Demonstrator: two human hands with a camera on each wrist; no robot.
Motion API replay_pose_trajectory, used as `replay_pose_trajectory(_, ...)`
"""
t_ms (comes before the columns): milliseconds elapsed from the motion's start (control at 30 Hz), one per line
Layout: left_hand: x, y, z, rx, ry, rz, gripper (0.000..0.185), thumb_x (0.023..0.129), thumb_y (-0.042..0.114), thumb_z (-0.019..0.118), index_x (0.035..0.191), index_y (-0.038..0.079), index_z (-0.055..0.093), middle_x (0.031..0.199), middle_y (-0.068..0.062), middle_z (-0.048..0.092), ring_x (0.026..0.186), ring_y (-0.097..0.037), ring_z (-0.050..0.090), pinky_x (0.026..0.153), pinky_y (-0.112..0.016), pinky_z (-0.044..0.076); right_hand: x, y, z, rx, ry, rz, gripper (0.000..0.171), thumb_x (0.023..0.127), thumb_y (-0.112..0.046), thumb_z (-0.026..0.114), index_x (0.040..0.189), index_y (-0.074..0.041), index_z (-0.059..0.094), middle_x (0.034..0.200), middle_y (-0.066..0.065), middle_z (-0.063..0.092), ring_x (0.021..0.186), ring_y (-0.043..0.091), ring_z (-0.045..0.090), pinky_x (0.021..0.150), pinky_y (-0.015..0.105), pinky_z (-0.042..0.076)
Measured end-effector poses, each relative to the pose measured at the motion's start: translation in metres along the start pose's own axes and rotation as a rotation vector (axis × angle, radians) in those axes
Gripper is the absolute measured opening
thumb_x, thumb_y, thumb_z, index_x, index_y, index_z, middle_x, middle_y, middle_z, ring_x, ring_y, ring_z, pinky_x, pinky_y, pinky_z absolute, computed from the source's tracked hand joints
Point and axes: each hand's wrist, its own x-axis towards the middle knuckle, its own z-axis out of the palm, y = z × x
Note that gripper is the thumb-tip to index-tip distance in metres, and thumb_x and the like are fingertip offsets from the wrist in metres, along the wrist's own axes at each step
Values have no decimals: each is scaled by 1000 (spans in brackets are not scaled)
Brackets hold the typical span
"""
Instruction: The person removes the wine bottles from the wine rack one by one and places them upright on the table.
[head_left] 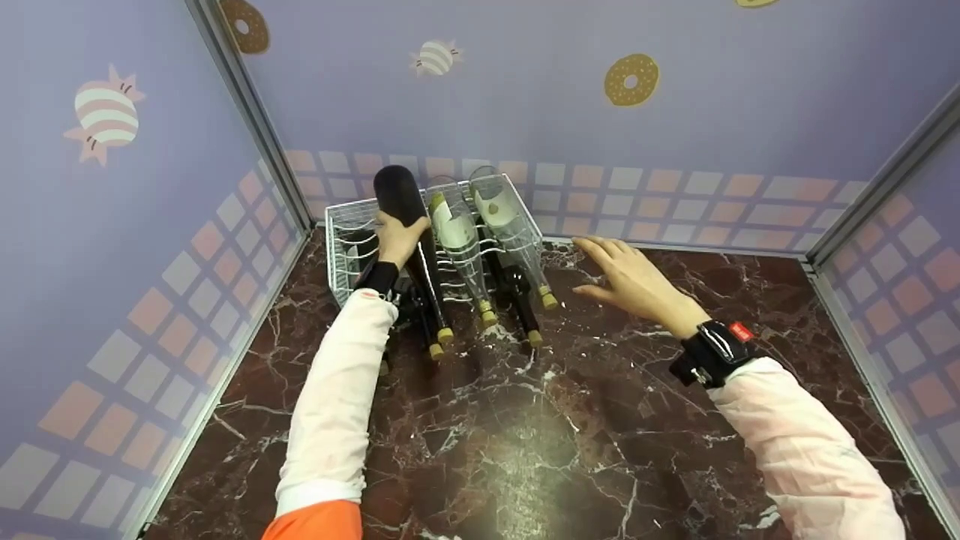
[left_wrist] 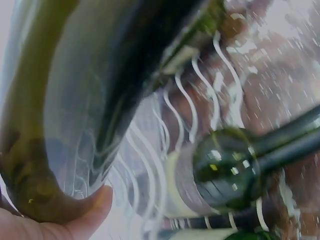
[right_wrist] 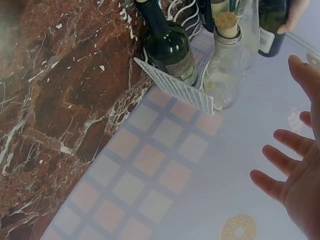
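My left hand (head_left: 399, 238) grips a dark wine bottle (head_left: 401, 193) by its body, over the left part of a white wire bottle rack (head_left: 328, 247). The bottle's corked neck points toward me. In the left wrist view, fingertips (left_wrist: 102, 200) press on the end of the greenish bottle (left_wrist: 95, 90). Two clear corked bottles (head_left: 459, 238) lie in the rack's upper level to the right, with dark bottles (head_left: 521, 289) beneath them. My right hand (head_left: 637, 281) hovers right of the rack, fingers extended, holding nothing; it shows in the right wrist view too (right_wrist: 305, 180).
The rack stands on a dark red marbled surface (head_left: 600, 420) at the back left, close to the purple patterned back wall (head_left: 525, 97). Side walls (head_left: 247, 300) border the surface on both sides. Several corked necks stick out past the rack's front.
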Motion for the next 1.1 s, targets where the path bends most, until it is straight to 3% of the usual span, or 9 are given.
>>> replay_pose_trajectory(333, -15, 26, 3, -259, -11, -46, 82, 79, 37, 62, 133, -8, 19, 124, -26, 42, 112, -30, 41, 92, -30, 31, 2, -8, 0, -8, 7, -29, 74, 80, -39, 66, 138, -7, 33, 132, 18, 39, 115, 36, 39, 95, 50, 28)
replay_pose_trajectory(500, -29, 37, 8, -484, -61, -125, 81, 80, 39, 59, 135, -4, 18, 130, -19, 36, 114, -23, 37, 90, -21, 30, 5, -10, -2, 4, 18, -32, 74, 80, -40, 66, 138, -9, 32, 133, 16, 39, 115, 34, 40, 94, 49, 29)
replay_pose_trajectory(633, -43, 45, 13, -737, -139, -134, 65, 82, 32, 59, 127, -4, 31, 118, -14, 44, 99, -20, 47, 80, -21, 40, 7, -13, -4, 11, 27, -49, 75, 80, -41, 65, 139, -9, 31, 133, 16, 38, 115, 33, 40, 95, 49, 29)
replay_pose_trajectory(733, -54, 52, 17, -848, -221, -125, 47, 83, 29, 59, 115, -2, 44, 98, -11, 54, 78, -18, 56, 66, -26, 47, 6, -13, -6, 17, 44, -58, 75, 80, -40, 66, 139, -9, 31, 133, 16, 38, 115, 33, 40, 95, 48, 28)
replay_pose_trajectory(867, -67, 63, 23, -890, -334, -86, 37, 84, 27, 58, 107, 1, 48, 84, -11, 58, 64, -17, 58, 59, -29, 48, 5, -13, -12, 32, 93, -83, 74, 80, -36, 67, 139, -9, 31, 134, 15, 38, 116, 33, 40, 96, 47, 28)
replay_pose_trajectory(1000, -82, 75, 29, -822, -409, -60, 43, 81, 31, 61, 106, -2, 50, 84, -11, 57, 62, -17, 57, 59, -28, 49, 4, -13, -20, 60, 190, -121, 70, 80, -25, 69, 138, -8, 34, 135, 12, 39, 116, 32, 40, 97, 44, 28)
replay_pose_trajectory(1100, -94, 82, 36, -792, -511, -69, 45, 81, 33, 61, 104, -4, 53, 85, -12, 58, 62, -19, 58, 58, -30, 49, 3, -14, -28, 72, 266, -150, 66, 79, -16, 69, 135, -6, 37, 134, 11, 40, 116, 30, 40, 97, 42, 28)
